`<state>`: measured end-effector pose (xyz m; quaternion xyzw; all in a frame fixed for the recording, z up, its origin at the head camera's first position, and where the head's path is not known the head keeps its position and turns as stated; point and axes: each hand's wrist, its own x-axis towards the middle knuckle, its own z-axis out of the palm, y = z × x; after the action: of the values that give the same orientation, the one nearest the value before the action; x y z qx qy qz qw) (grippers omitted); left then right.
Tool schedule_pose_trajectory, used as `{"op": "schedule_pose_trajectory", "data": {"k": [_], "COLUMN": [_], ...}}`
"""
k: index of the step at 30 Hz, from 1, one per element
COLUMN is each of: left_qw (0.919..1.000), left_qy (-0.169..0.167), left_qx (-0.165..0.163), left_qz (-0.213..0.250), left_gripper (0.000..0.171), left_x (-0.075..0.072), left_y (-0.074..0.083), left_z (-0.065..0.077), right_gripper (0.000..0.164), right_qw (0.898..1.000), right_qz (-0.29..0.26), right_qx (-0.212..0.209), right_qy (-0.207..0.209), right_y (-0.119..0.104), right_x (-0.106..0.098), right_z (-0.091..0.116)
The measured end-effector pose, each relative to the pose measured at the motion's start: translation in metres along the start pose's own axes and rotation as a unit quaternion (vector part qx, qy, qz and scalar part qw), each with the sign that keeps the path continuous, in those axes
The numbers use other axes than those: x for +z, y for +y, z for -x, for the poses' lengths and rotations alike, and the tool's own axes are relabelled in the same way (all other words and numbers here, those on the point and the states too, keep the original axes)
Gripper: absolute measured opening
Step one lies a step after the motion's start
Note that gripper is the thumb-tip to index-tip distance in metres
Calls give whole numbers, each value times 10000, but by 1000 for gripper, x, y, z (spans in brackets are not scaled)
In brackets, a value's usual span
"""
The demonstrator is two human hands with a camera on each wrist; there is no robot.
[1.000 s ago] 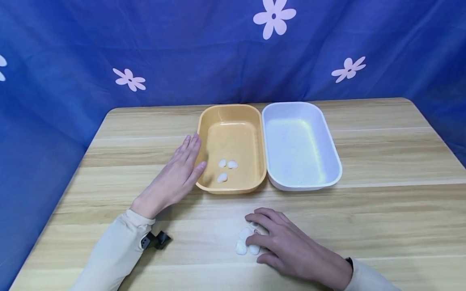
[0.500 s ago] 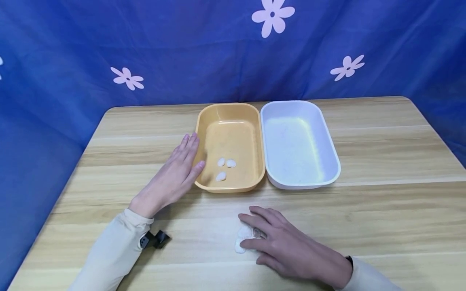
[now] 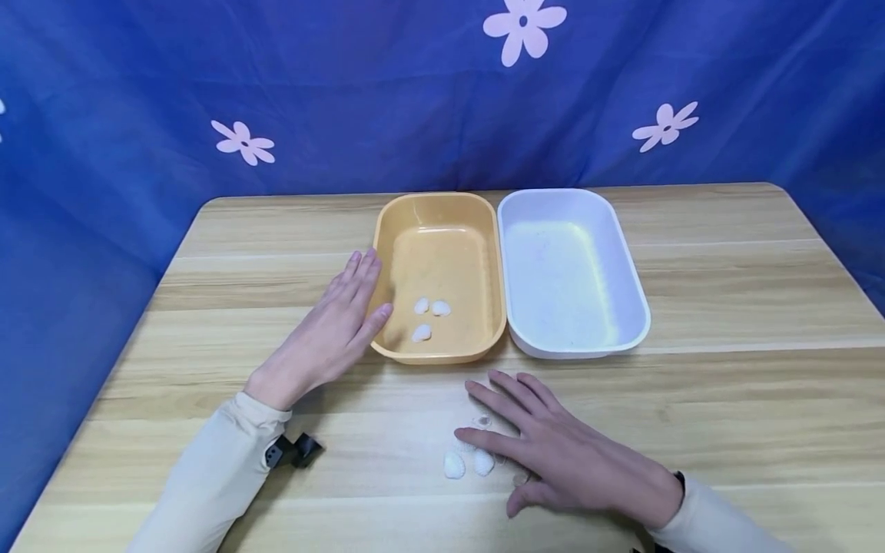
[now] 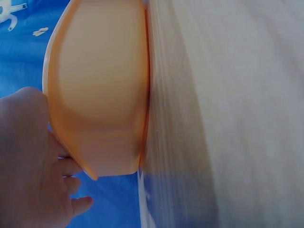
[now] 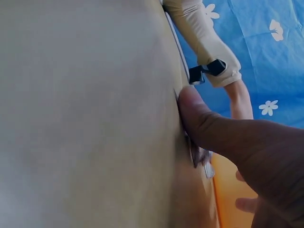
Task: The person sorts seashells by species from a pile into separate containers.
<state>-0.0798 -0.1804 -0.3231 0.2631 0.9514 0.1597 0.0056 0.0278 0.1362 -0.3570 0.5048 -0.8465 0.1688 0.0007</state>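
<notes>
In the head view my left hand [image 3: 328, 334] lies with straight fingers along the left rim of the orange tray [image 3: 442, 358]. Inside that tray, near its front, are three small white shells [image 3: 422, 332]. My right hand [image 3: 563, 449] is spread low over the table in front of the trays, thumb apart from the fingers. By its index finger lie a white shell [image 3: 454, 465] and a second white shell [image 3: 484, 461]. A small transparent piece [image 3: 482, 421] shows between the fingers, and more clear pieces are partly hidden beneath the hand.
Right beside the orange tray stands a white tray [image 3: 574, 355], their long sides together. Both are toward the back of the wooden table [image 3: 747, 307]. A blue cloth [image 3: 387, 100] with white flowers hangs behind. A small black camera [image 3: 293, 452] sits at the left wrist.
My right hand's fingers have spread wider and shifted slightly forward and right, uncovering shells and clear pieces that were bunched under them. The left hand has stayed at the orange tray's rim.
</notes>
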Motion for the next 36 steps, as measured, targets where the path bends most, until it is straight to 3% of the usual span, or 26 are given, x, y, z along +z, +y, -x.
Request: {"op": "schedule_pose_trajectory", "data": {"k": [6,11,20,36], "left_qw": [10000,10000,10000,10000], "left_qy": [-48,14,5,30], "left_qx": [9,76,27,14], "left_qz": [52,34,25,29], "left_gripper": [68,68,69,68], "left_x": [2,1,0,-1], "left_y": [1,1,0,0], "left_z": [0,-3,-2,0], "right_gripper": [74,51,20,30], "right_qw": [9991,9942,9896,9926], "right_qz": [-362,-957,-1144,-625], "right_qx": [125,57,-533,-783], "right_qy": [172,483,689,691], "right_y": [13,19,22,15], "right_x": [5,8,9,8], "right_z": [-6,-9,-15,-24]}}
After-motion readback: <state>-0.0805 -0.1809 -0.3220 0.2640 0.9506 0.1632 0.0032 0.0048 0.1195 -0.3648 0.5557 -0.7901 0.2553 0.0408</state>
